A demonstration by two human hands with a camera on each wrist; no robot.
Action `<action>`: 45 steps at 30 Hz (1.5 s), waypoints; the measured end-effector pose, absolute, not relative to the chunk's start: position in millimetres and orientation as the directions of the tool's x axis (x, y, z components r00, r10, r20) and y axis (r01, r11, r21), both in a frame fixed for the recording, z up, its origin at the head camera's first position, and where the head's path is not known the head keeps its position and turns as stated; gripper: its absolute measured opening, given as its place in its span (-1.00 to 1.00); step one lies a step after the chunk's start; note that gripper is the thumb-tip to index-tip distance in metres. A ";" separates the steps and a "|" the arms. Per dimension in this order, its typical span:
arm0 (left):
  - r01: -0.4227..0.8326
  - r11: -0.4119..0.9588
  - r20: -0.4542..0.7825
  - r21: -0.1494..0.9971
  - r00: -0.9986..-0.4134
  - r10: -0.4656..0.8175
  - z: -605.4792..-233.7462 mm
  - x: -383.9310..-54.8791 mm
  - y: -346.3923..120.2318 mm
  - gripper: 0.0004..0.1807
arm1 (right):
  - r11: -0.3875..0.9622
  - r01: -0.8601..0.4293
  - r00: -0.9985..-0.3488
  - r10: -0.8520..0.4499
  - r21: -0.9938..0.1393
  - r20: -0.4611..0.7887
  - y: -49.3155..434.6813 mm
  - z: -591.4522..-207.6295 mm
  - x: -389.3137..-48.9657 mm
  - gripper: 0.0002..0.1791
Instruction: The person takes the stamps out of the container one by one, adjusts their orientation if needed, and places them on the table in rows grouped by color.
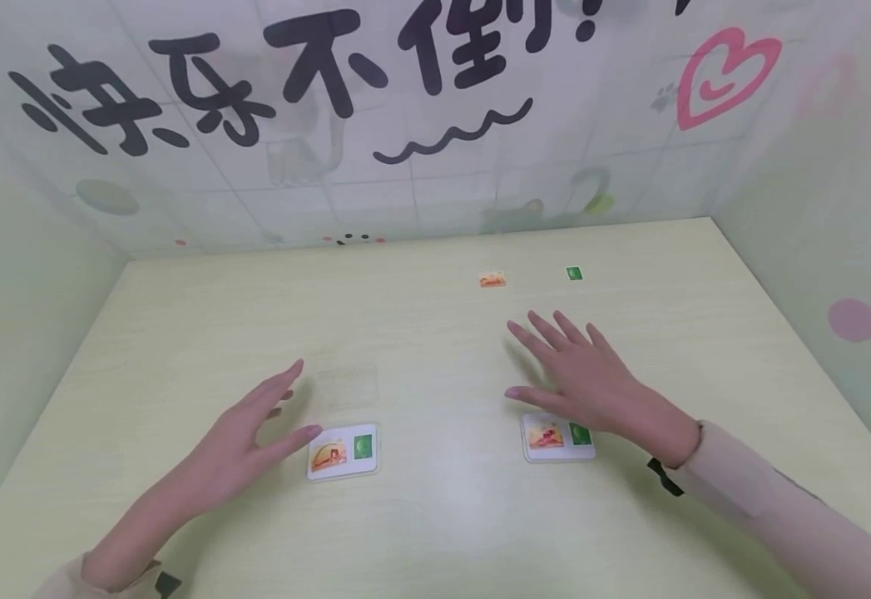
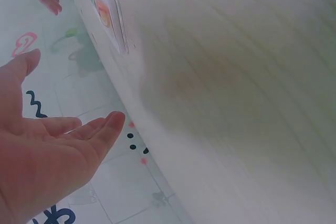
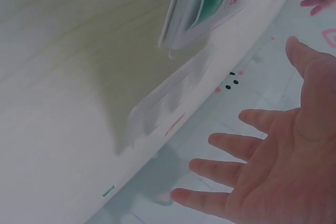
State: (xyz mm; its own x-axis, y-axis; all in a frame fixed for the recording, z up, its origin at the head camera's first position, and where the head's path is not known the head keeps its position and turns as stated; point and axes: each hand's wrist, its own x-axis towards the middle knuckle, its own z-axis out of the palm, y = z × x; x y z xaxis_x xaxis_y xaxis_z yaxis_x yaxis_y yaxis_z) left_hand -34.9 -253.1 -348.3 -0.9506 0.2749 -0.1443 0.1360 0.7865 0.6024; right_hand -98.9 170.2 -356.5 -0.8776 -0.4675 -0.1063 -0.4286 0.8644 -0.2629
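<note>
My left hand (image 1: 233, 449) hovers over the table, fingers extended and thumb apart. Its thumb tip is beside the upper left corner of a white card (image 1: 364, 469) bearing an orange stamp (image 1: 329, 454) and a green stamp (image 1: 363, 447). My right hand (image 1: 592, 383) is spread, palm down, above a similar white card (image 1: 571, 453), hiding part of its upper edge. That card also bears an orange stamp (image 1: 546, 434) and a green one (image 1: 580, 433). Neither hand holds anything. In the right wrist view a clear flat piece (image 3: 163, 95) lies beyond the right card.
Toward the back of the pale table (image 1: 435, 532) lie a small orange stamp (image 1: 492, 279) and a small green stamp (image 1: 574, 274). A faint clear rectangle (image 1: 348, 384) shows behind the left card. Printed walls (image 1: 375, 200) enclose the back and both sides.
</note>
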 end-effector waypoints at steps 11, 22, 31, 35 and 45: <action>0.134 0.751 -0.129 0.647 -0.951 0.281 -353.9 -33.7 -250.7 -0.01 | 0.845 -0.447 -0.865 -0.492 -0.293 -0.099 158.6 -356.7 -99.5 -0.08; 0.138 0.715 -0.090 0.686 -0.958 0.272 -360.3 -29.8 -250.2 -0.07 | 0.833 -0.468 -0.852 -0.514 -0.294 -0.098 145.0 -354.3 -99.7 -0.09; 0.157 0.695 -0.056 0.702 -0.960 0.274 -365.1 -25.2 -250.8 -0.14 | 0.821 -0.484 -0.842 -0.531 -0.304 -0.092 135.7 -355.6 -98.4 -0.09; 0.149 0.706 -0.056 0.693 -0.964 0.258 -364.9 -22.9 -250.0 -0.16 | 0.815 -0.495 -0.836 -0.541 -0.302 -0.088 132.8 -356.6 -98.1 -0.10; 0.169 0.702 -0.022 0.692 -0.967 0.255 -369.0 -20.2 -249.7 -0.19 | 0.799 -0.516 -0.826 -0.560 -0.310 -0.067 124.6 -354.1 -96.6 -0.10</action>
State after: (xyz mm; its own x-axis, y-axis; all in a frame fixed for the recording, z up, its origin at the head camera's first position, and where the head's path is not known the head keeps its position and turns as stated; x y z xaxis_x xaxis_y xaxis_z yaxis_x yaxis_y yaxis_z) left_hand -20.2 -249.7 -369.0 -0.9667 0.2551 -0.0221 0.1694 0.7017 0.6921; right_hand -96.6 124.6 -354.1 -0.8260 -0.5597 -0.0669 -0.5160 0.7986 -0.3098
